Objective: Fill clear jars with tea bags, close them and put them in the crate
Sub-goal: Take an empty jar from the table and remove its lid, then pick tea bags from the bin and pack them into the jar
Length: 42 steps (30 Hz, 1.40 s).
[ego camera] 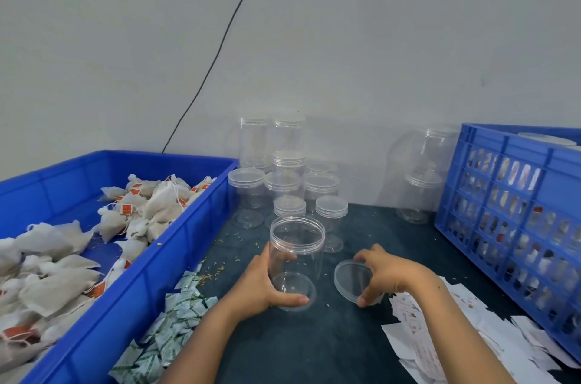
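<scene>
While the left hand [264, 286] grips an open, empty jar [295, 261] upright on the table [330, 346], the right hand [382, 273] pinches its lid [350, 280] just beside it. Tea bags [78, 245] fill the bin [132, 299] at left; capped jars [289, 182] stand behind, and the crate [518, 211] sits at right.

Clear glossy plastic jar [297, 261]; matt blue plastic crate [515, 211]; dark cloth tabletop [330, 342]
</scene>
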Each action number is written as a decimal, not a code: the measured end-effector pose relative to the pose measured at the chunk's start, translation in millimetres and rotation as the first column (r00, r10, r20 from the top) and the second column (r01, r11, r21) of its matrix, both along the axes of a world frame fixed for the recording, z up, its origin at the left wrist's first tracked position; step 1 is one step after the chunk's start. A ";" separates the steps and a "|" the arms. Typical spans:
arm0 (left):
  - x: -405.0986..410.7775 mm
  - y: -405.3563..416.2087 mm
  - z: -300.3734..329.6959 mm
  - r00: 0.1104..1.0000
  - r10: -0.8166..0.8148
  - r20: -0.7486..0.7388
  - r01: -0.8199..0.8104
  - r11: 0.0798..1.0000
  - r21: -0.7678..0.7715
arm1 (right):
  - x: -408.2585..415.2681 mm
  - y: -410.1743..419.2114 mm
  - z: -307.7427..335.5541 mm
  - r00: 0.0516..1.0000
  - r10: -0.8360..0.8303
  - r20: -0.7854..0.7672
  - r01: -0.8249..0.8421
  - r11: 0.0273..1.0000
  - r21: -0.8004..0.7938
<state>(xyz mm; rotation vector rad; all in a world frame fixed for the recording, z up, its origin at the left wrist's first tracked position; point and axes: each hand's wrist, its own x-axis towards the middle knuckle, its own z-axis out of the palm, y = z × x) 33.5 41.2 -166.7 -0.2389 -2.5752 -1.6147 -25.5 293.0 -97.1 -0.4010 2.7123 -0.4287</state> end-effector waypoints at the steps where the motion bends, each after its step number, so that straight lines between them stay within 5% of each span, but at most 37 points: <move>1: 0.0 -0.5 -0.1 1.000 -0.004 0.011 0.004 1.000 0.006 | 0.5 -1.0 0.1 1.000 -0.005 0.001 0.005 1.000 0.013; 15: 14.7 0.1 29.6 0.957 0.015 0.290 0.032 0.987 -0.159 | 17.9 -12.8 15.6 1.000 -0.031 -0.005 0.031 0.991 0.131; 18: 21.7 -4.9 52.0 0.918 0.018 0.397 0.120 0.940 -0.321 | 25.6 -10.4 24.4 1.000 -0.001 -0.024 0.005 0.987 0.159; 20: 22.3 -10.9 79.4 0.913 0.044 0.405 0.149 0.889 -0.433 | 28.4 -12.6 38.8 0.997 0.018 -0.080 -0.013 0.998 0.067; 23: 24.3 -21.8 131.0 0.952 0.046 0.304 0.112 0.869 -0.482 | 30.5 -26.7 73.6 0.973 -0.013 -0.230 -0.056 0.955 -0.291; 28: 48.1 -53.7 176.3 0.995 0.043 0.085 -0.023 0.975 -0.220 | 50.7 -82.1 124.0 0.971 -0.074 -0.228 -0.122 0.666 -0.736; 34: 79.8 -102.8 145.4 0.978 0.197 0.071 -0.203 0.976 0.075 | 75.8 -164.0 116.6 0.999 0.024 0.027 0.014 0.442 -0.897; 38: 91.8 -138.7 136.6 0.931 0.312 0.187 -0.358 0.876 0.324 | 88.6 -216.5 96.2 0.984 0.076 0.163 0.122 0.387 -0.914; 42: 96.6 -174.4 139.5 0.854 0.367 0.368 -0.508 0.738 0.444 | 101.3 -263.4 84.3 0.993 0.081 0.089 0.046 0.430 -0.901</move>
